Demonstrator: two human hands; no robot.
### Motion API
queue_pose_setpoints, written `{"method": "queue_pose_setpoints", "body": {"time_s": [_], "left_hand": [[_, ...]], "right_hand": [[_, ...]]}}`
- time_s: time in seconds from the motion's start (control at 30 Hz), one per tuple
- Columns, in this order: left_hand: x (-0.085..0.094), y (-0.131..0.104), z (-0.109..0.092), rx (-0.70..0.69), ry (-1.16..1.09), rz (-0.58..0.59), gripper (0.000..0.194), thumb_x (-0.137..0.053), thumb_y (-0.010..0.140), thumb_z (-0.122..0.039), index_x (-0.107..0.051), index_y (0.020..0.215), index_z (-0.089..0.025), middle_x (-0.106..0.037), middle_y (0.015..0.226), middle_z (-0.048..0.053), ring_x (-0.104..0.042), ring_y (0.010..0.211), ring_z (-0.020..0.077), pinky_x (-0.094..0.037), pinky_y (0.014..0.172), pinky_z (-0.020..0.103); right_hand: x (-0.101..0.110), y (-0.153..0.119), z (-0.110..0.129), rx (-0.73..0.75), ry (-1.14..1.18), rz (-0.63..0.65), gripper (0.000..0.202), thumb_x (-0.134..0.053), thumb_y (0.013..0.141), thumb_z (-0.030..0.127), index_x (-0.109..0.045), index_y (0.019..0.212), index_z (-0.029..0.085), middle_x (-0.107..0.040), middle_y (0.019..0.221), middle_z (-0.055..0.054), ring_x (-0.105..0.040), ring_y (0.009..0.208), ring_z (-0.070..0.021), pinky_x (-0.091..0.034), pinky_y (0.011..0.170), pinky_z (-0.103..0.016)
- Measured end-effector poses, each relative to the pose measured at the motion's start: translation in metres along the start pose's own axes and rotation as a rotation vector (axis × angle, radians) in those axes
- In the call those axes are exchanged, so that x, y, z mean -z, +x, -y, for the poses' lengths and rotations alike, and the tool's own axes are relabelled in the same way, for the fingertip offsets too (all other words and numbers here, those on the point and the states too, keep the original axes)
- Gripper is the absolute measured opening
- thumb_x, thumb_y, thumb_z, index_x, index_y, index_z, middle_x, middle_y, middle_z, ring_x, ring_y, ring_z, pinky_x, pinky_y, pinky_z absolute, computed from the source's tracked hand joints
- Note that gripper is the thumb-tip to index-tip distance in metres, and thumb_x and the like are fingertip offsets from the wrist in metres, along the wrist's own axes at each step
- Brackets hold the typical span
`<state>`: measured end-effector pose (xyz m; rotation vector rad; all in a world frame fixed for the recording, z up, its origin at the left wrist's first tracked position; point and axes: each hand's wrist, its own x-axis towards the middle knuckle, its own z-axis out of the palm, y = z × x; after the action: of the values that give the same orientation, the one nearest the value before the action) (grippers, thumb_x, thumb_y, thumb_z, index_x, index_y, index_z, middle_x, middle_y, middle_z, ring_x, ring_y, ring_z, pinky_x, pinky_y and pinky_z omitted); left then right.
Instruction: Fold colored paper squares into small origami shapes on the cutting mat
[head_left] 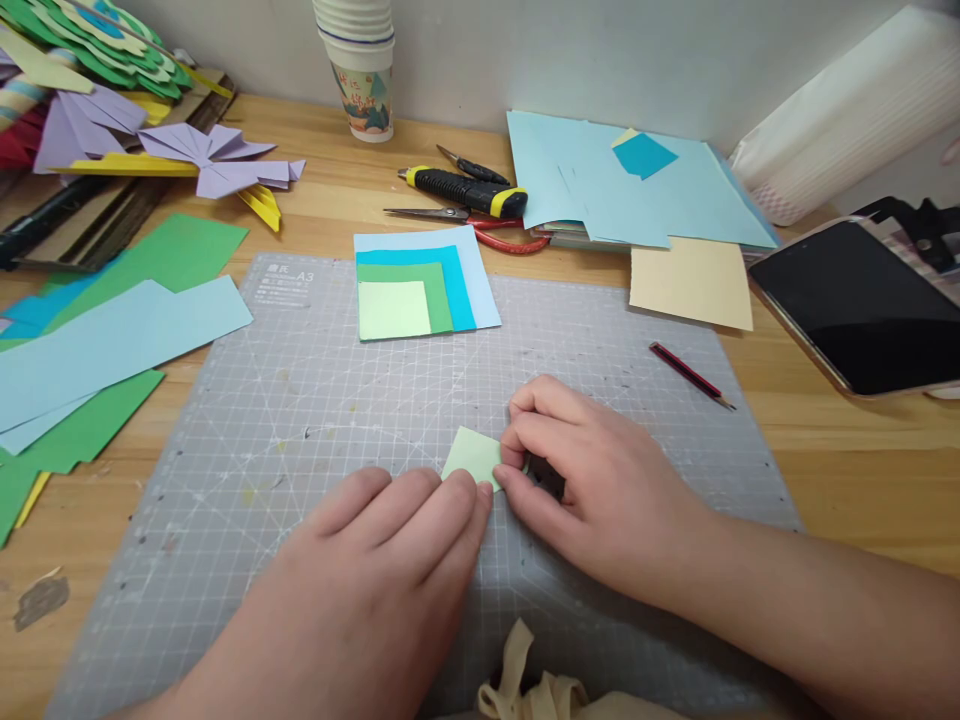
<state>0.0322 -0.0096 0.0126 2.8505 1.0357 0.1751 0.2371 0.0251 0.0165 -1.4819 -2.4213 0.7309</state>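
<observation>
A small pale green piece of paper (474, 455) lies low over the grey cutting mat (337, 390), between my two hands. My left hand (405, 550) grips its near edge, with the fingers pressed together. At the paper's right side, my right hand (592, 480) pinches the edge between thumb and fingers. Part of the paper is hidden behind my fingertips. Beyond it, several square sheets (405, 300) in light blue, blue, green and pale green rest stacked by size on the mat.
A pencil (690, 375) lies on the mat at right, near a phone or tablet (870, 305). Behind are red-handled scissors (510, 236), a utility knife (465, 190), blue sheets (585, 190) and paper cups (360, 75). Coloured paper strips (112, 350) and folded purple paper (217, 160) occupy the left.
</observation>
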Motion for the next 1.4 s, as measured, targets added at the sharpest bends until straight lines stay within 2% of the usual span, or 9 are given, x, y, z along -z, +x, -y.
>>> {"method": "queue_pose_setpoints", "body": {"time_s": [0.23, 0.3, 0.4, 0.5, 0.63, 0.93, 1.2, 1.3, 1.4], "left_hand": [[-0.002, 0.002, 0.001, -0.002, 0.001, 0.006, 0.028, -0.052, 0.082, -0.014, -0.066, 0.106, -0.018, -0.069, 0.101, 0.001, -0.06, 0.083, 0.0221, -0.043, 0.069, 0.04], [-0.001, 0.004, 0.001, -0.005, 0.002, 0.009, 0.027, -0.051, 0.082, -0.014, -0.066, 0.104, -0.019, -0.069, 0.1, 0.001, -0.06, 0.081, 0.0223, -0.044, 0.068, 0.04], [0.002, 0.004, 0.002, -0.001, 0.004, 0.0, 0.025, -0.049, 0.084, -0.014, -0.066, 0.101, -0.02, -0.069, 0.097, 0.001, -0.061, 0.08, 0.022, -0.044, 0.068, 0.04], [0.004, 0.003, 0.001, 0.003, 0.002, 0.001, 0.025, -0.047, 0.086, -0.014, -0.066, 0.101, -0.02, -0.069, 0.097, 0.002, -0.061, 0.081, 0.0219, -0.044, 0.068, 0.04], [0.004, 0.004, 0.0, 0.004, -0.014, -0.004, 0.025, -0.048, 0.086, -0.014, -0.066, 0.102, -0.019, -0.069, 0.096, 0.002, -0.061, 0.08, 0.0219, -0.044, 0.067, 0.039], [0.004, 0.002, 0.0, -0.002, -0.027, -0.014, 0.026, -0.046, 0.089, -0.016, -0.067, 0.104, -0.019, -0.069, 0.098, 0.002, -0.06, 0.081, 0.0213, -0.044, 0.07, 0.04], [0.002, 0.002, -0.001, -0.013, -0.01, 0.028, 0.04, -0.044, 0.088, -0.016, -0.059, 0.125, -0.015, -0.068, 0.111, 0.002, -0.06, 0.091, 0.0232, -0.044, 0.078, 0.042], [0.005, 0.004, -0.002, -0.002, -0.003, 0.015, 0.038, -0.049, 0.083, -0.017, -0.063, 0.118, -0.017, -0.069, 0.108, 0.003, -0.06, 0.09, 0.0251, -0.044, 0.075, 0.043], [0.007, 0.005, -0.003, 0.03, 0.015, 0.008, 0.029, -0.053, 0.078, -0.016, -0.067, 0.103, -0.02, -0.068, 0.096, 0.003, -0.06, 0.083, 0.0261, -0.044, 0.07, 0.043]], "right_hand": [[0.001, -0.001, -0.001, 0.012, 0.018, -0.021, 0.007, -0.052, 0.086, 0.019, -0.057, 0.08, 0.018, -0.055, 0.09, -0.004, -0.051, 0.073, -0.0157, -0.039, 0.063, -0.032], [0.002, -0.005, -0.001, 0.058, 0.032, -0.076, 0.008, -0.052, 0.088, 0.02, -0.059, 0.087, 0.017, -0.057, 0.09, -0.005, -0.052, 0.072, -0.0158, -0.04, 0.062, -0.032], [0.004, -0.017, 0.004, 0.177, -0.025, -0.135, 0.017, -0.048, 0.092, 0.021, -0.064, 0.088, 0.017, -0.06, 0.081, -0.005, -0.054, 0.07, -0.0169, -0.04, 0.062, -0.033], [0.004, -0.028, 0.011, 0.237, -0.103, -0.096, 0.024, -0.046, 0.093, 0.021, -0.069, 0.095, 0.016, -0.063, 0.072, -0.003, -0.055, 0.063, -0.0171, -0.04, 0.058, -0.034], [0.001, -0.035, 0.017, 0.224, -0.174, -0.055, 0.032, -0.044, 0.092, 0.019, -0.07, 0.109, 0.012, -0.065, 0.069, -0.003, -0.058, 0.057, -0.0186, -0.041, 0.053, -0.036], [0.005, -0.035, 0.016, 0.188, -0.346, -0.085, 0.031, -0.044, 0.088, 0.017, -0.075, 0.092, 0.014, -0.07, 0.07, -0.006, -0.063, 0.053, -0.0237, -0.04, 0.048, -0.04], [0.007, -0.032, 0.012, 0.229, -0.364, -0.065, 0.029, -0.044, 0.089, 0.016, -0.072, 0.082, 0.014, -0.065, 0.065, -0.006, -0.06, 0.052, -0.023, -0.033, 0.047, -0.037], [0.007, -0.033, 0.011, 0.238, -0.366, -0.085, 0.029, -0.044, 0.089, 0.016, -0.071, 0.078, 0.016, -0.063, 0.062, -0.004, -0.057, 0.05, -0.0213, -0.032, 0.049, -0.036], [0.007, -0.033, 0.011, 0.253, -0.379, -0.114, 0.029, -0.043, 0.09, 0.016, -0.069, 0.075, 0.016, -0.061, 0.06, -0.003, -0.053, 0.049, -0.0202, -0.03, 0.05, -0.035]]}}
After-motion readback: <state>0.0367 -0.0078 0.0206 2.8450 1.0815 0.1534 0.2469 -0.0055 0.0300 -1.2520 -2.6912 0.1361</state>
